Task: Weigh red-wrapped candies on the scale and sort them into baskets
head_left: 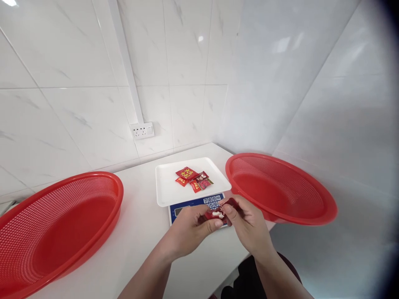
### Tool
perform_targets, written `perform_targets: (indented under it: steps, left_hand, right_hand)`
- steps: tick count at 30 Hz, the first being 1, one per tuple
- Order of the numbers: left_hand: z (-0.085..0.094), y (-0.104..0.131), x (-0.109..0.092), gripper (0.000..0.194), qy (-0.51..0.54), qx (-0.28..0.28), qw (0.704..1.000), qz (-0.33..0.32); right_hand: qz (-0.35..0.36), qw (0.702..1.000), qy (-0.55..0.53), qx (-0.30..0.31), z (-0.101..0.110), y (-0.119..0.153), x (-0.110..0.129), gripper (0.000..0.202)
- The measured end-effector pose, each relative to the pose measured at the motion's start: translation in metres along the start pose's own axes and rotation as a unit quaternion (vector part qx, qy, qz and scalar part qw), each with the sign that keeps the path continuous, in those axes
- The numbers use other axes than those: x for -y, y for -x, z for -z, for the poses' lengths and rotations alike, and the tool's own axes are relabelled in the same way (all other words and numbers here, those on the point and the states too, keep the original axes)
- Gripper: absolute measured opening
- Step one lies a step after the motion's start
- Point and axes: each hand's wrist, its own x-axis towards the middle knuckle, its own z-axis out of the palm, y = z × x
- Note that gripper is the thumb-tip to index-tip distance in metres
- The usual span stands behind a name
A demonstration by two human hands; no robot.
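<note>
A dark red packet [215, 214] with a white print is held between my two hands, in front of the scale's keypad. My left hand [193, 228] pinches its left end between thumb and fingers. At its right end, my right hand [245, 220] grips it with thumb and fingers closed. Just beyond, several small red packets [187, 173] with yellow or white lettering lie in a loose pile on a white tray [163, 182]. The tray rests on a blue digital scale [195, 202], whose display and keys are partly covered by my hands.
A large red mesh basket [75, 232] stands on the left of the white table [137, 232]. Another red basket [264, 187] sits on the right, its rim reaching past the table edge. A tiled wall with a power socket [142, 131] rises behind.
</note>
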Motion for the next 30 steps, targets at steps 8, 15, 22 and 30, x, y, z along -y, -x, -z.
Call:
perform_targets:
  steps: [8,15,22,30]
  left_hand:
    - [0.006,-0.005,0.011,0.038,-0.031,-0.121,0.992,0.011]
    - [0.006,-0.005,0.011,0.042,0.104,-0.087,0.990,0.029]
    - [0.013,-0.013,0.017,0.035,0.408,-0.218,0.886,0.035]
    - [0.061,-0.008,0.016,0.022,0.495,-0.352,0.794,-0.012]
  right_hand:
    - [-0.002,0.996,-0.093,-0.012,-0.004,-0.002,-0.003,0.018]
    - [0.174,0.984,0.021,0.018,-0.019,-0.001,-0.019,0.029]
    - [0.278,0.950,0.127,0.056,-0.033,-0.011,-0.023,0.027]
    - [0.077,0.948,0.289,0.105,-0.031,-0.061,-0.060,0.021]
